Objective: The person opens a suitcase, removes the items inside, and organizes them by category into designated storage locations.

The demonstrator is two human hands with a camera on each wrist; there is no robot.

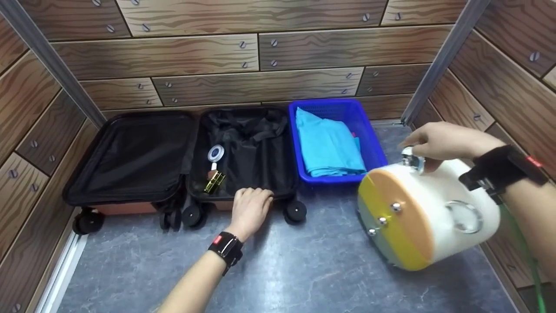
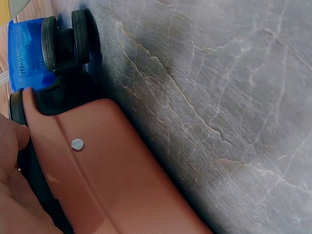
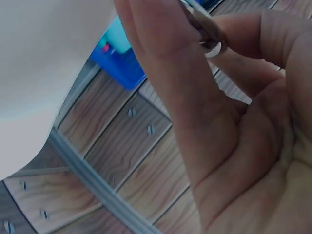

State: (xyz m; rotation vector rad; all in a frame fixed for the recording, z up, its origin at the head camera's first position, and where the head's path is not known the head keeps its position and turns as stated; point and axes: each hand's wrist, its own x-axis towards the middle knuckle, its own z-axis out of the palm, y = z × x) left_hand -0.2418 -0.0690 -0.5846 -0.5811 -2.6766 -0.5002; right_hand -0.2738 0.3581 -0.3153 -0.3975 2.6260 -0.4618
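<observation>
Left hand curled over the front rim of an open suitcase, right hand apparently pinching a blurred metal fitting atop a white drum-shaped bag, the bag tilted over the floor, near a blue basket holding cyan cloth

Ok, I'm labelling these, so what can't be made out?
Head: anything under the blue cloth, covered by it.
Head: markings on the round disc, too small.
Head: far side of the white case, hidden by its body.
Left wrist: part of the left hand, cut off by the left edge.
</observation>
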